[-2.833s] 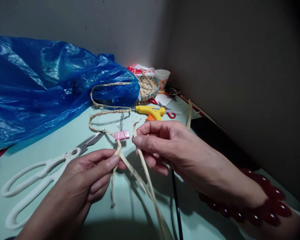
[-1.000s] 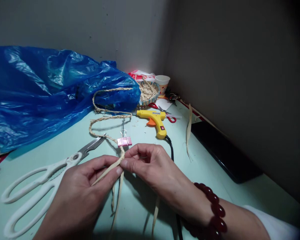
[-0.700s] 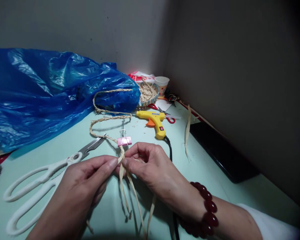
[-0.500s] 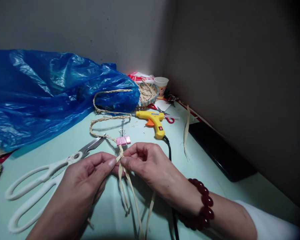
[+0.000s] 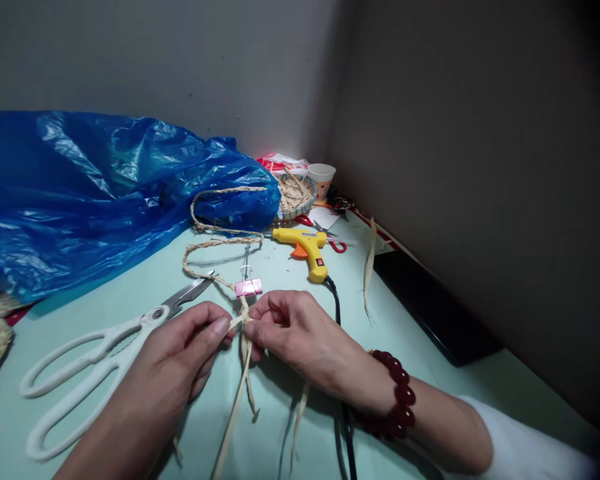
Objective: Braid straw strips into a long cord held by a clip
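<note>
The straw braid's [image 5: 245, 307] loose end points away from the table's [image 5: 205, 440] far edge, between the hands, below the pink clip [image 5: 249, 287]; the left hand [image 5: 183, 350] pinches a strand [image 5: 237, 321] sideways, the right hand [image 5: 303, 333], nearer, grips beside the crossing

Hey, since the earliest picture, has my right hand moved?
Yes. Judged against the yellow glue gun, your right hand has shifted left and closer to you, leaving the gun's handle uncovered.
</note>
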